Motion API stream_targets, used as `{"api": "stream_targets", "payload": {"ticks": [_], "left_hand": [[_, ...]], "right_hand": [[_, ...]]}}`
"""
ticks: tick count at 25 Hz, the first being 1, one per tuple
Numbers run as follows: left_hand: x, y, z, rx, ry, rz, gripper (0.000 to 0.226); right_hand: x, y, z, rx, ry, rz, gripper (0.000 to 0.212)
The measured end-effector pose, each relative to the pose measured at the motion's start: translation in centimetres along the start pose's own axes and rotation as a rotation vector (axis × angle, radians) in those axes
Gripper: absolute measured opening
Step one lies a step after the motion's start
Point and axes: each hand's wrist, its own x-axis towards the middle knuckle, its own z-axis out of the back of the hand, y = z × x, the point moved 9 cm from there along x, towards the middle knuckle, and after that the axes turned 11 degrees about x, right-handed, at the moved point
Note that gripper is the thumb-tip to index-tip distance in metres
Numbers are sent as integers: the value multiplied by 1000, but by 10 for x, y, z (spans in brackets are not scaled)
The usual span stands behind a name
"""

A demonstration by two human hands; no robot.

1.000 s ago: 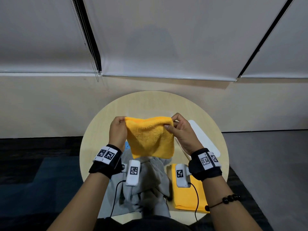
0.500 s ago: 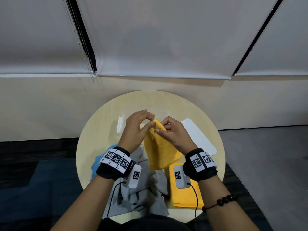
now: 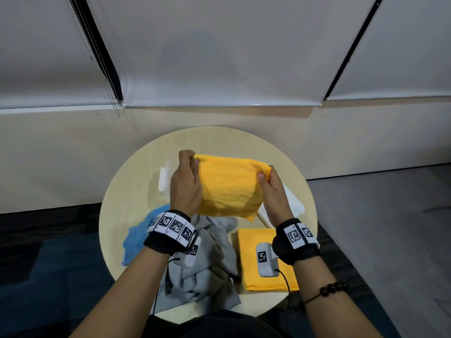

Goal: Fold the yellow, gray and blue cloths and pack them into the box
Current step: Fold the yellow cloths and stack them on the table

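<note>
Both hands, left hand (image 3: 186, 184) and right hand (image 3: 274, 193), pinch the folded yellow cloth's (image 3: 228, 189) top corners above the gray cloth (image 3: 207, 262); folding looks done, so next it needs lowering into the box.

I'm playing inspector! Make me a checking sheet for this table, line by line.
Surface: round wooden table, cloths lying on it.
Job's things: held yellow cloth in the air; folded yellow cloth flat, right; gray cloth crumpled, middle; blue cloth crumpled, left; clear box mostly hidden behind the held cloth; white lid beside it.
Clutter: nothing seen.
Hands: left hand and right hand each pinch a top corner of the held cloth.
Cables: black wire from each wrist sensor.
Surroundings: white blinds, pale wall, dark floor.
</note>
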Motion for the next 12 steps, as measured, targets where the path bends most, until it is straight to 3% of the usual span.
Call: {"api": "stream_targets", "payload": {"ticks": [4,12], "left_hand": [[-24,10,-43,1,85,100,7],[-101,35,-138,92,415,233,6]], "right_hand": [[-19,-5,25,-296,-152,102,17],[-46,-89,94,-528,-184,-112,15]]}}
